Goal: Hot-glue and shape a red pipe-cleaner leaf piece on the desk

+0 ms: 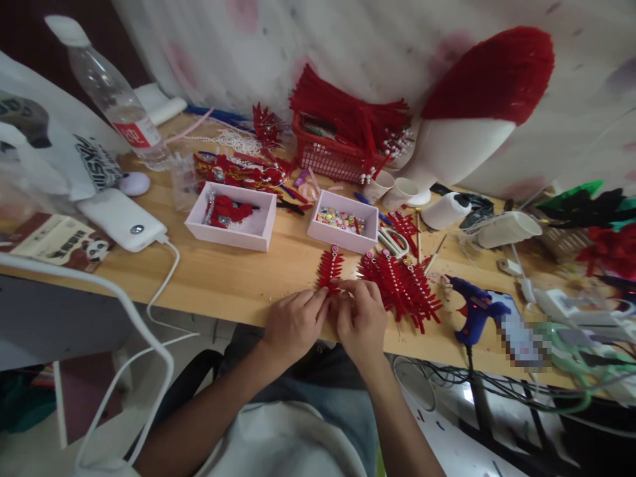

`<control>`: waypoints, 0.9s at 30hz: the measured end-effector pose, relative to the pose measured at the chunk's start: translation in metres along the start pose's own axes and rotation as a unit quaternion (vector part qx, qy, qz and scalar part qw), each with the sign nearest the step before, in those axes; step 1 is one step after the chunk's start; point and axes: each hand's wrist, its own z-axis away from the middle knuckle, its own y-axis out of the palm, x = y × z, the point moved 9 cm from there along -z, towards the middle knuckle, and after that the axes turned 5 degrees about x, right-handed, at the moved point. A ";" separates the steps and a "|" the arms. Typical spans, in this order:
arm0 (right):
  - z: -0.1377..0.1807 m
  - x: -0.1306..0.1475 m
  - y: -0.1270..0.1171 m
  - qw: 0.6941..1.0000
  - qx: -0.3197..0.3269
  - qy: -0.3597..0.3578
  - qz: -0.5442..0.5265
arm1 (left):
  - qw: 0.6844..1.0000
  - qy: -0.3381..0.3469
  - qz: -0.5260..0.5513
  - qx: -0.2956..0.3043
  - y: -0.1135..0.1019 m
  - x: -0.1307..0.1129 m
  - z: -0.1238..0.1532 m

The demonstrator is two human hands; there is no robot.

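Note:
A red feather-shaped chenille piece (pixel 330 266) with a pink gem at its tip lies at the table's front edge. My left hand (pixel 294 328) pinches its lower end, fingers closed. Against the same end, the fingers of my right hand (pixel 362 317) are bent and pressed together. My fingertips hide that lower part, so the exact grip is covered. Just right of my hands lie several similar red chenille pieces (pixel 400 281) with rows of white beads and gems. A pink box of gems (pixel 318 233) stands beyond my hands.
Another pink box (pixel 223 236) holds red pieces. Behind are a red basket (pixel 325 159) of chenille stems, paper cups (pixel 400 193) and a red-topped white form (pixel 462 152). Scissors (pixel 395 244) and a blue glue gun (pixel 472 311) lie rightward; a power bank (pixel 122 218) and bottle (pixel 116 106) leftward.

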 end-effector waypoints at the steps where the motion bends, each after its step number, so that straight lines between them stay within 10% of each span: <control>1: 0.000 0.000 0.002 1.000 0.006 0.002 0.001 | 1.000 0.000 0.001 0.001 0.000 0.000 0.000; 27: 0.003 -0.001 -0.002 1.000 -0.010 0.008 -0.016 | 0.997 -0.014 0.079 0.021 0.000 0.005 -0.001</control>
